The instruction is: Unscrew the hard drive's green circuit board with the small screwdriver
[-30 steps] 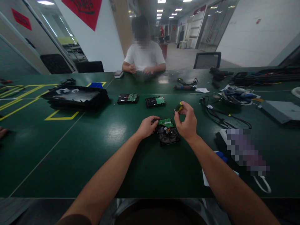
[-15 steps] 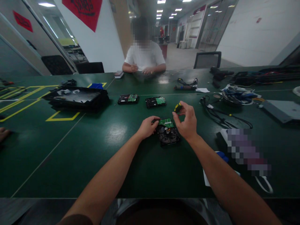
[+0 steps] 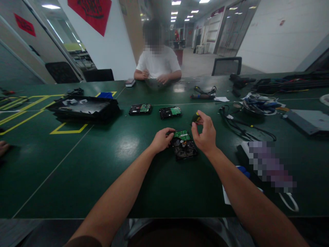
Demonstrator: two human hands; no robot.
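A hard drive (image 3: 184, 148) lies on the green table in front of me, its green circuit board (image 3: 182, 134) facing up at the far end. My left hand (image 3: 163, 140) grips the drive's left edge near the board, thumb and fingers closed on it. Above the drive's right far corner, my right hand (image 3: 205, 133) pinches a screwdriver by its black and yellow handle (image 3: 196, 117). The shaft and tip cannot be made out. Two more hard drives lie farther off: one straight ahead (image 3: 170, 112), the other to its left (image 3: 140, 109).
A black tray (image 3: 84, 106) stands at the left. Cables (image 3: 244, 127), a cable bundle (image 3: 260, 104) and a grey metal box (image 3: 308, 120) lie at the right. Across the table sits a person (image 3: 158, 65); another person's hand (image 3: 3, 147) shows at the left edge.
The screwdriver handle has turned slightly between my right fingers, and the fingertips have shifted a little. My left hand and the hard drive stay in place.
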